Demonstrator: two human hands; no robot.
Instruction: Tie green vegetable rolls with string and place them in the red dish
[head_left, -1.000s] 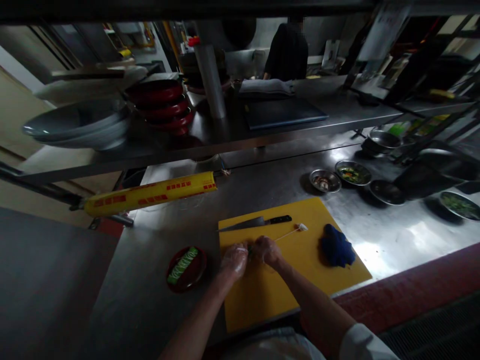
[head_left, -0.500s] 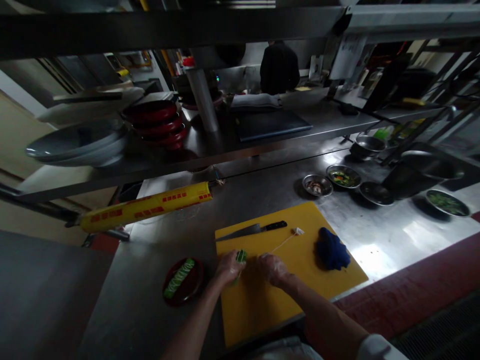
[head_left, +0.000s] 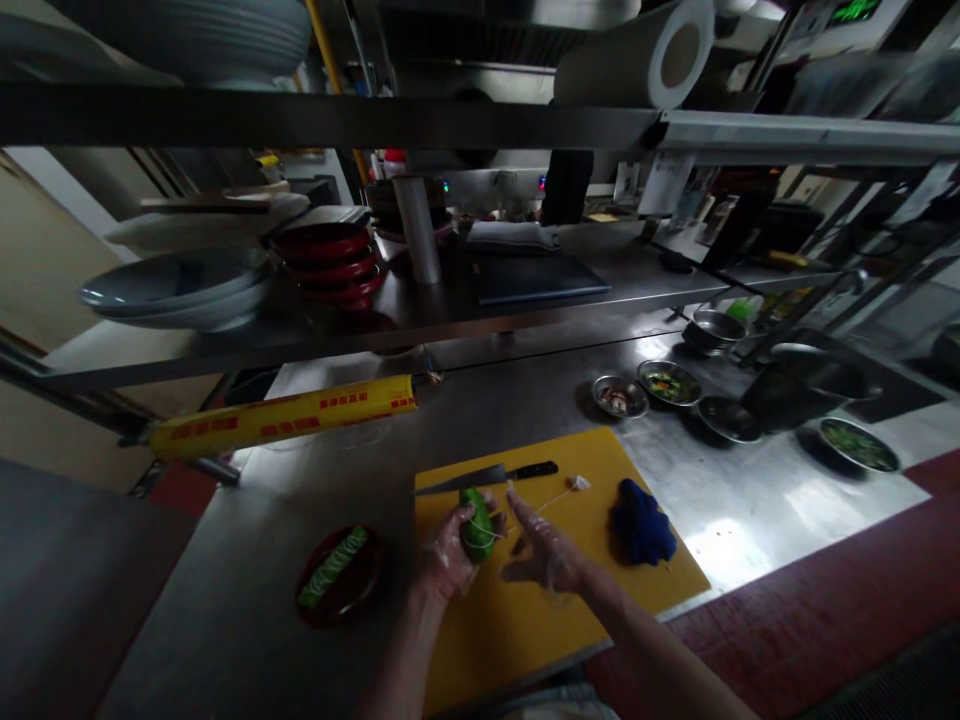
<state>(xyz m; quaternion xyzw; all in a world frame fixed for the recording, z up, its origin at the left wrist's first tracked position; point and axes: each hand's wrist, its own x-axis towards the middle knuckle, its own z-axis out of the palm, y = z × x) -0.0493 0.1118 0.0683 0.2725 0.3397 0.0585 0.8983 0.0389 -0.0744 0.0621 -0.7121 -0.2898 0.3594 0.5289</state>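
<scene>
My left hand (head_left: 444, 560) is closed around a green leaf-wrapped bundle (head_left: 478, 530) with white string looped around it. My right hand (head_left: 553, 555), beside it, has its fingers spread, with the string passing close to them. Both hands look covered by clear, thin gloves. The string runs across the yellow cutting board (head_left: 525, 645) to a small white clump of string (head_left: 578, 483). Behind the hands lies a knife (head_left: 531, 470), its black handle to the right. A crumpled blue cloth (head_left: 643, 523) rests at the board's right side.
Left of the board, a dark red plate (head_left: 365, 592) bears another tied green roll (head_left: 334, 568). Several metal bowls (head_left: 619, 397) stand at the back right. A yellow roll (head_left: 285, 417) hangs under the shelf edge (head_left: 465, 325), which holds stacked bowls (head_left: 172, 285). A person (head_left: 568, 187) stands beyond.
My left hand has turned, so the bundle now shows its long green side with the string around it. My right hand has gone from closed to spread fingers. The camera view has tilted up.
</scene>
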